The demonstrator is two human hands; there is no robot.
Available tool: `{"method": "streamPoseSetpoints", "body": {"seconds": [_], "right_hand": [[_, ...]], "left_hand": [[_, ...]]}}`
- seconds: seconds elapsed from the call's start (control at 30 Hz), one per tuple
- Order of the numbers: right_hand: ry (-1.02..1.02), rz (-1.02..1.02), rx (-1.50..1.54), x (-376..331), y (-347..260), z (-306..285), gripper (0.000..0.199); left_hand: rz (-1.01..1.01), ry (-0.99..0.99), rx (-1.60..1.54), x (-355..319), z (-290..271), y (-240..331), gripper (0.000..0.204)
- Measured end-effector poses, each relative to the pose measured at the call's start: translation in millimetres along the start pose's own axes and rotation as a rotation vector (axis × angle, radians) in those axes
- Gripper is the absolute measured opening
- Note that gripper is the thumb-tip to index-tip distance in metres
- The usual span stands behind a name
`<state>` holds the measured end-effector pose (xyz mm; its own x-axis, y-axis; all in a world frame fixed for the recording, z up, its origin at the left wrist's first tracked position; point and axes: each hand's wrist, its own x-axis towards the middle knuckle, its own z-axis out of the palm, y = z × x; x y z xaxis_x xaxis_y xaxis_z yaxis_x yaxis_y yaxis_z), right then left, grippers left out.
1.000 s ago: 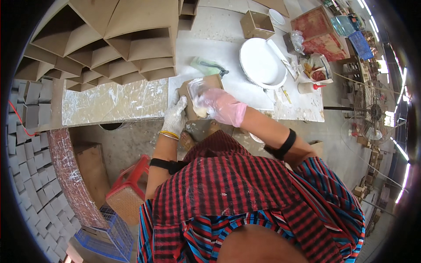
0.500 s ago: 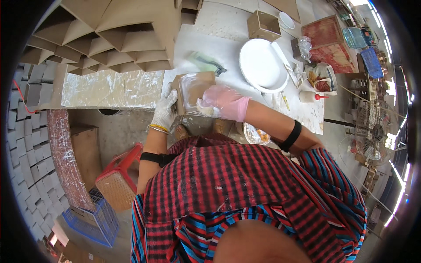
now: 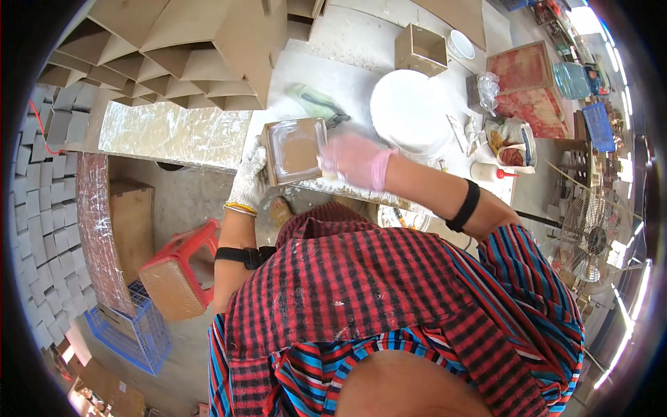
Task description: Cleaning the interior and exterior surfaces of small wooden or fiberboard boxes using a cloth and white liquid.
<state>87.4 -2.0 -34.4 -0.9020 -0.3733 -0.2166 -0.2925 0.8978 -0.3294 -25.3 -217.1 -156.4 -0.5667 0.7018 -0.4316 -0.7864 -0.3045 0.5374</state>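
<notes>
Apron of red-and-black checked cloth nearest. Left hand, in white knit glove, fingers clamped on left side of square brown board box, whitish smear round its face, at near edge of pale table. Right hand, in thin pink glove, blurred by box's right side; cannot tell whether fingers together or apart. Beyond: round white basin, then small open brown box.

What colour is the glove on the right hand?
The glove is pink; best seen in the head view.
</notes>
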Motion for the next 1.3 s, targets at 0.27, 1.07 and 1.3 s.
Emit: {"method": "streamPoseSetpoints", "body": {"seconds": [0.27,1.07,1.3], "right_hand": [[0.189,0.147,-0.089,23,17,-8,0.015],[0.431,0.321,0.228,42,23,26,0.025],[0.045,0.063,0.364,33,-35,19,0.025]], "left_hand": [[0.051,-0.075,0.004,-15,23,3,0.056],[-0.065,-0.034,-0.158,-3,-4,-9,0.058],[0.007,-0.103,-0.113,-2,-9,-12,0.055]]}}
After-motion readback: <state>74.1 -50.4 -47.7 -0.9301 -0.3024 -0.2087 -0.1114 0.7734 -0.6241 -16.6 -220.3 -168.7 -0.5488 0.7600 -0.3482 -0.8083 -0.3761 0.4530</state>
